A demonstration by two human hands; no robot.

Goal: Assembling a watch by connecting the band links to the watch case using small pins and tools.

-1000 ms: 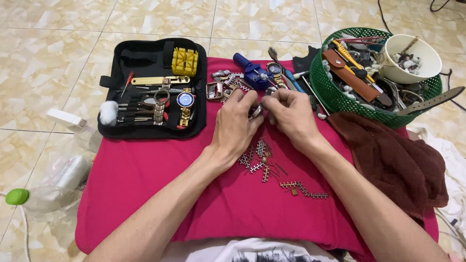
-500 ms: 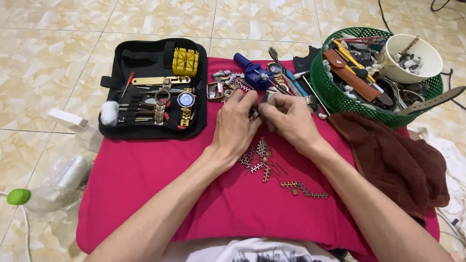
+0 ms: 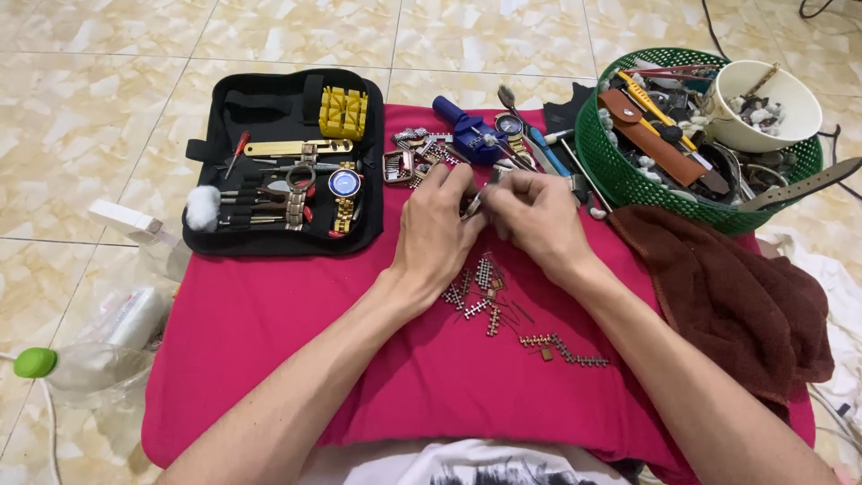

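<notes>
Head view: both hands meet over the far middle of the red cushion [image 3: 269, 359], fingertips pinched together on one small metal piece [image 3: 473, 205] held between them. Left hand [image 3: 435, 229] closed on it from the left, knuckles up; right hand [image 3: 539, 220] closed on it from the right. The piece is mostly hidden by the fingers; it looks like a thin silver strip, cannot tell more

Just below the hands, on the cushion: a scatter of loose watch band links [image 3: 476, 287], some silver, some bronze. A short chain of joined links [image 3: 566, 348] lies near the right forearm, apart from the scatter

Beyond the fingertips: a blue band tool [image 3: 462, 130], a watch with a round face [image 3: 508, 126] touching it on the right, and a small pile of band pieces [image 3: 413, 157] to the left of the tool

Left side: open black tool case [image 3: 269, 99] lying half on the cushion, half on the tile floor. Inside it: a yellow holder block [image 3: 344, 112], a gold watch with a blue dial [image 3: 345, 190], small screwdrivers, a white puff brush [image 3: 203, 207]

Right side: green mesh basket [image 3: 628, 175] full of straps and tools, with a white cup [image 3: 763, 103] of small parts tilted inside it. A brown towel [image 3: 736, 296] lies on the cushion just in front of the basket

Far left on the floor: clear plastic bag with a bottle, green cap [image 3: 34, 362]
</notes>
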